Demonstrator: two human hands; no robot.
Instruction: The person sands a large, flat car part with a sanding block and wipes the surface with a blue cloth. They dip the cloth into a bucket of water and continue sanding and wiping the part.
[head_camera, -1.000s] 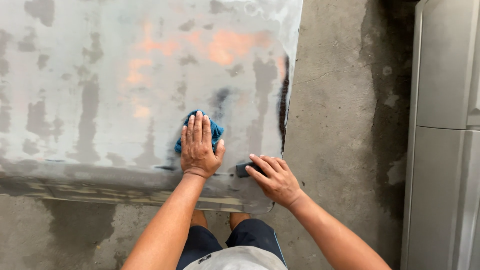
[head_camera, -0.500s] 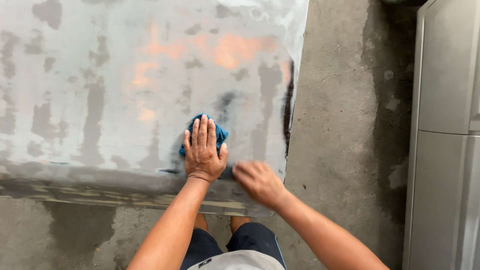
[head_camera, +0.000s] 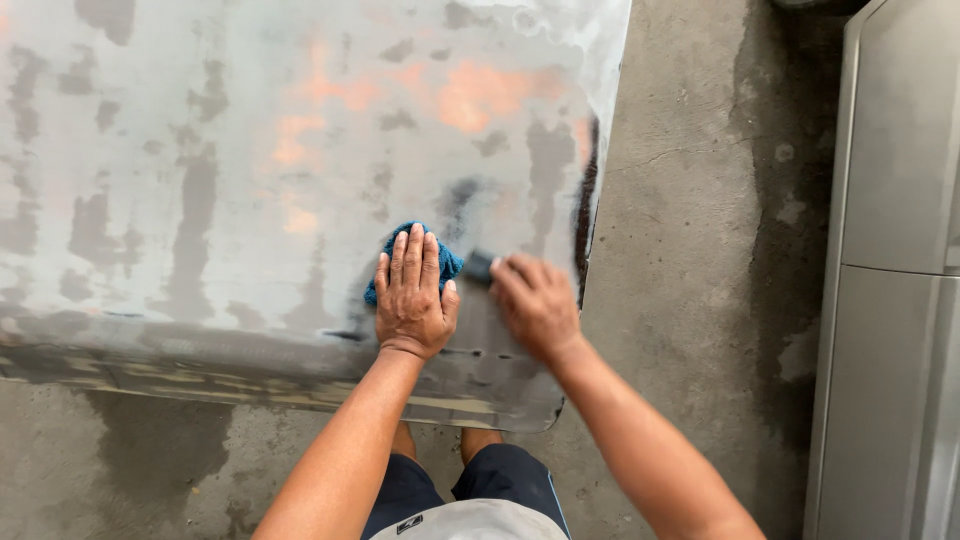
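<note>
A large grey metal panel (head_camera: 250, 150) with dark and orange patches lies flat over the concrete floor. My left hand (head_camera: 413, 295) rests palm down on a blue cloth (head_camera: 445, 262), pressing it against the panel near its front edge. Just to the right, my right hand (head_camera: 535, 305) is curled over a small dark block (head_camera: 478, 266), which shows only at its far end. The right hand is slightly blurred. Both hands sit close together near the panel's right side.
Bare concrete floor (head_camera: 700, 250) runs to the right of the panel. A tall grey metal cabinet (head_camera: 895, 280) stands along the right edge. My legs in dark shorts (head_camera: 470, 490) are below the panel's front edge.
My right hand has slid up and to the left with the dark block, closer to the left hand. The left hand and cloth have hardly moved.
</note>
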